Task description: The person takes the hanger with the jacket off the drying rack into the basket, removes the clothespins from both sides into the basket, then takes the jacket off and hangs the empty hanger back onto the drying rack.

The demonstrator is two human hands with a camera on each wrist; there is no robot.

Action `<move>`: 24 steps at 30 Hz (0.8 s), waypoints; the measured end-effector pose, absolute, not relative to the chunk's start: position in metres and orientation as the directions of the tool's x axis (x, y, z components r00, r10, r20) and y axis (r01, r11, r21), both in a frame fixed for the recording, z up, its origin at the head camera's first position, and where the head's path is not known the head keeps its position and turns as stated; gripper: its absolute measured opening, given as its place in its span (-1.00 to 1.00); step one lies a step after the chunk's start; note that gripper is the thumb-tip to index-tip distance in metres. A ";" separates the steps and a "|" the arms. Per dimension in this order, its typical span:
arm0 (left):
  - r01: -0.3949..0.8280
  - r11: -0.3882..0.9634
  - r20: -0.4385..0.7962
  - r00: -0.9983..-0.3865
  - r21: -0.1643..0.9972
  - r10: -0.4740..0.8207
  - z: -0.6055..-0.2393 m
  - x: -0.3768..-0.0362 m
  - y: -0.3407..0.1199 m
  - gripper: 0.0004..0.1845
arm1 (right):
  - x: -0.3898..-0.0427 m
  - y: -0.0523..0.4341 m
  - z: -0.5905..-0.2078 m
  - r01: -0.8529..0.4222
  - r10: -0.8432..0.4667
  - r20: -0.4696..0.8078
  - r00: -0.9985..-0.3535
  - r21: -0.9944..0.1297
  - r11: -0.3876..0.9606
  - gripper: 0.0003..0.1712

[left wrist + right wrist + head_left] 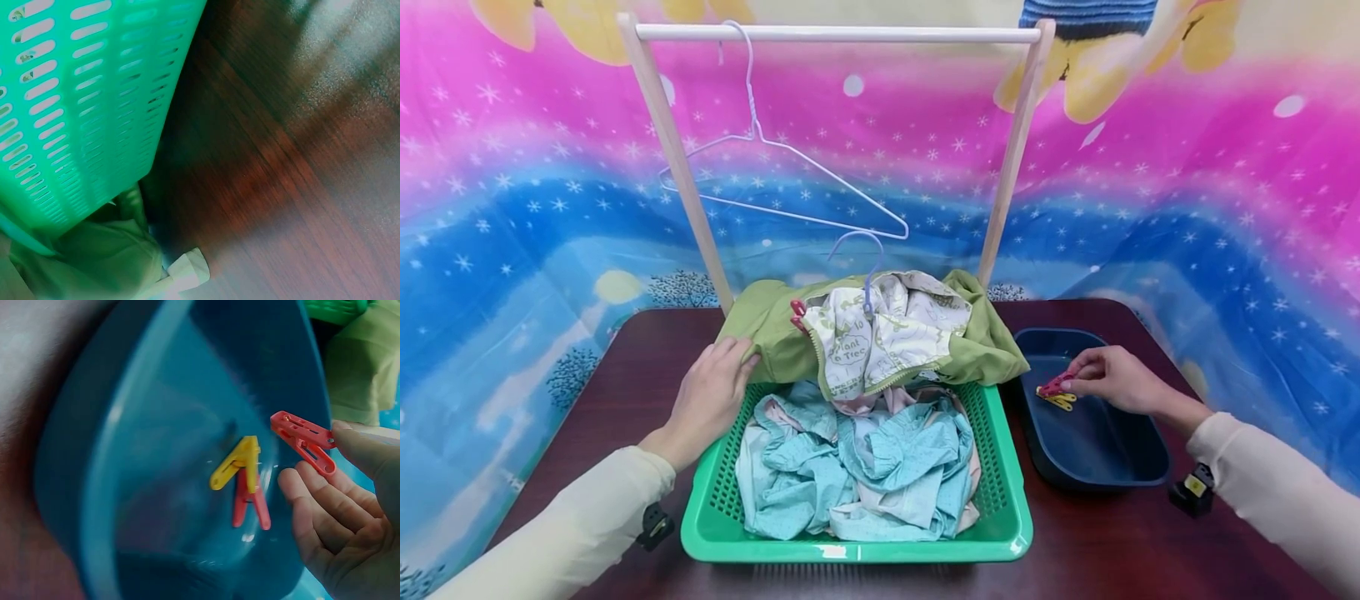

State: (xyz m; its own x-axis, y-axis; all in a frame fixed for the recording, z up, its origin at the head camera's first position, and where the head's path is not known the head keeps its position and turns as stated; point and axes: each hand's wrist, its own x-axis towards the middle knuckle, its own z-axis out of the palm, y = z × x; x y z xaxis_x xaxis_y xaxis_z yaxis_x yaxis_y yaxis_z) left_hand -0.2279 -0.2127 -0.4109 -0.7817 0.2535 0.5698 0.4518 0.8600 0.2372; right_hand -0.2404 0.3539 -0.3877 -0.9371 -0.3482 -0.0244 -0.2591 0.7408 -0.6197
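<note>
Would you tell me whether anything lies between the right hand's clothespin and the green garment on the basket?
Nothing visible blocks it. The right hand pinches a red clothespin over the blue tub; only the tub's rim and bare table separate it from the green garment.

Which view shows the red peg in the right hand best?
The right wrist view: the red peg is large and sharp, pinched by the right hand. The head view shows it small at the fingertips; the left wrist view misses it.

table (pixel 1097 542) bare front-right | basket (pixel 1000 500) centre | rack post (pixel 1011 158) behind
</note>
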 end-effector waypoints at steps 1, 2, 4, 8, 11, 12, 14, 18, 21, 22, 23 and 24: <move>0.453 0.860 0.570 -0.781 0.237 0.254 -0.411 -0.228 -0.213 -0.91 | -0.240 0.354 -0.390 -0.258 -0.352 -0.030 -0.936 -0.621 0.740 -0.80; 0.453 0.859 0.571 -0.781 0.238 0.254 -0.411 -0.228 -0.213 -0.91 | -0.240 0.355 -0.391 -0.254 -0.353 -0.039 -0.935 -0.620 0.743 -0.80; 0.453 0.860 0.572 -0.780 0.237 0.254 -0.411 -0.228 -0.213 -0.91 | -0.239 0.355 -0.394 -0.249 -0.357 -0.055 -0.932 -0.619 0.745 -0.79; 0.452 0.861 0.569 -0.782 0.235 0.255 -0.412 -0.228 -0.213 -0.90 | -0.237 0.355 -0.398 -0.240 -0.363 -0.082 -0.928 -0.614 0.752 -0.76; 0.453 0.860 0.569 -0.782 0.235 0.256 -0.411 -0.228 -0.213 -0.90 | -0.239 0.355 -0.401 -0.236 -0.369 -0.094 -0.925 -0.619 0.749 -0.74; 0.454 0.859 0.570 -0.781 0.235 0.256 -0.411 -0.228 -0.213 -0.90 | -0.239 0.354 -0.402 -0.231 -0.370 -0.101 -0.924 -0.623 0.747 -0.74; 0.455 0.858 0.571 -0.781 0.239 0.255 -0.411 -0.228 -0.213 -0.89 | -0.240 0.354 -0.404 -0.225 -0.372 -0.113 -0.921 -0.627 0.746 -0.73; 0.457 0.855 0.568 -0.782 0.243 0.256 -0.411 -0.228 -0.213 -0.89 | -0.241 0.353 -0.407 -0.218 -0.375 -0.136 -0.917 -0.616 0.757 -0.72; 0.459 0.855 0.567 -0.782 0.242 0.259 -0.411 -0.228 -0.213 -0.89 | -0.241 0.352 -0.408 -0.231 -0.373 -0.143 -0.917 -0.571 0.788 -0.72; 0.460 0.854 0.568 -0.781 0.242 0.260 -0.411 -0.229 -0.213 -0.89 | -0.241 0.351 -0.408 -0.235 -0.370 -0.145 -0.918 -0.553 0.799 -0.73; 0.460 0.854 0.569 -0.780 0.242 0.259 -0.412 -0.229 -0.213 -0.89 | -0.240 0.350 -0.408 -0.239 -0.367 -0.147 -0.919 -0.533 0.812 -0.73; 0.460 0.854 0.570 -0.780 0.242 0.259 -0.412 -0.229 -0.213 -0.89 | -0.240 0.350 -0.408 -0.246 -0.367 -0.147 -0.919 -0.516 0.821 -0.73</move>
